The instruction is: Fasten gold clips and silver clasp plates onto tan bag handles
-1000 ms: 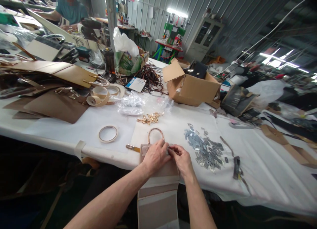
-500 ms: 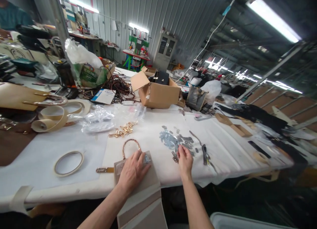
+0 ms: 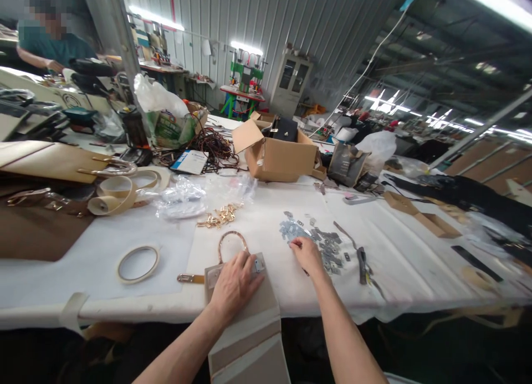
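Note:
My left hand (image 3: 235,281) lies over the upper part of a light grey-beige bag piece (image 3: 247,328), fingers stretched out toward its top edge. The piece has a curved handle (image 3: 233,237) wrapped in patterned material, a tan strap with a metal end (image 3: 190,278) sticking out left, and a small metal plate (image 3: 259,264) near its upper right corner. Its lower part hangs over the table edge. My right hand (image 3: 310,255) is closed in a pinch at the near left side of a pile of small flat metal plates (image 3: 328,242); what its fingertips hold, if anything, is too small to tell.
Gold-coloured metal fittings (image 3: 220,215) lie beyond the handle. A tape roll (image 3: 138,264) is at left, a dark-handled tool (image 3: 363,265) at right. Plastic bags (image 3: 180,198) and an open cardboard box (image 3: 286,159) stand farther back. Another person (image 3: 58,49) sits far left.
My right hand has shifted to the left side of the metal plate pile, its fingers now pointing left. My left hand stays on the bag piece. The whole view has turned left.

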Action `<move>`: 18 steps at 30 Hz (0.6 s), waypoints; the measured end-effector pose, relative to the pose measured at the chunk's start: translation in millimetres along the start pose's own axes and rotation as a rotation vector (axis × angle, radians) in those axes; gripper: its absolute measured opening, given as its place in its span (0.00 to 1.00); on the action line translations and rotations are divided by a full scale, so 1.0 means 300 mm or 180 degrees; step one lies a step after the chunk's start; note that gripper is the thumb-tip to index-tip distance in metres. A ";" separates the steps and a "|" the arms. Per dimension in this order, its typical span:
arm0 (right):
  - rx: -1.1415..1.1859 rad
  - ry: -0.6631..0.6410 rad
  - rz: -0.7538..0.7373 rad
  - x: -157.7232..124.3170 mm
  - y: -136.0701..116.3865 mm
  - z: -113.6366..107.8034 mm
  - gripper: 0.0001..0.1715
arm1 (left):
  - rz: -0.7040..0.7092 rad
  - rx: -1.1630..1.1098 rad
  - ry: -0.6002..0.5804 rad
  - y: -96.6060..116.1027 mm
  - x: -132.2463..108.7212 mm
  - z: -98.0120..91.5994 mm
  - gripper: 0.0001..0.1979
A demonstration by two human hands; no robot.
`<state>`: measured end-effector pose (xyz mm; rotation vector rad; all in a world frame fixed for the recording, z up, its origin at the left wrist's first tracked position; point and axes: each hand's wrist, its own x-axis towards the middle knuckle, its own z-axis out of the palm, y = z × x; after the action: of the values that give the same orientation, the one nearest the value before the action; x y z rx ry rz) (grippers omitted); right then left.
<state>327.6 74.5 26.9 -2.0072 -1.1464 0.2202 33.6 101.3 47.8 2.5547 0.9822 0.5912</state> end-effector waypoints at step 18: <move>0.0870 -0.0031 0.0307 -0.387 -0.216 0.197 0.29 | 0.0026 -0.0310 -0.0118 -0.004 -0.042 -0.085 0.22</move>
<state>189.4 33.4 7.7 -1.8210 -0.9693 0.4135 12.0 97.6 65.7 2.4762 0.9083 0.5773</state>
